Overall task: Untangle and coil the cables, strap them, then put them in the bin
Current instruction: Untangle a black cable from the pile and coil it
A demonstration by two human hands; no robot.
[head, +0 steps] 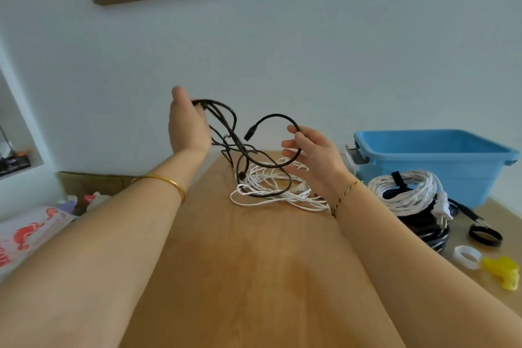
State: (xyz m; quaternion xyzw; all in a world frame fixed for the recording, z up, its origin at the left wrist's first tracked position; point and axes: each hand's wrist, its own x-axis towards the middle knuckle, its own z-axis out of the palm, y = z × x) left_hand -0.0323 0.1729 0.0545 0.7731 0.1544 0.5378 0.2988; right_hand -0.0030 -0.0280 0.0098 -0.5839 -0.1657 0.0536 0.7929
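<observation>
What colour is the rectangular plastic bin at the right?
The rectangular plastic bin is blue, clearest in the head view.

Black cable [275,115] looped aloft, white cable [271,182] tangled beneath

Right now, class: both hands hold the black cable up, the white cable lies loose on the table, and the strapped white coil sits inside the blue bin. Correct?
No: the head view shows the strapped white coil outside the blue bin, in front of it atop a black coil. The left hand and right hand hold the black cable up, the white cable lying loose.
</observation>
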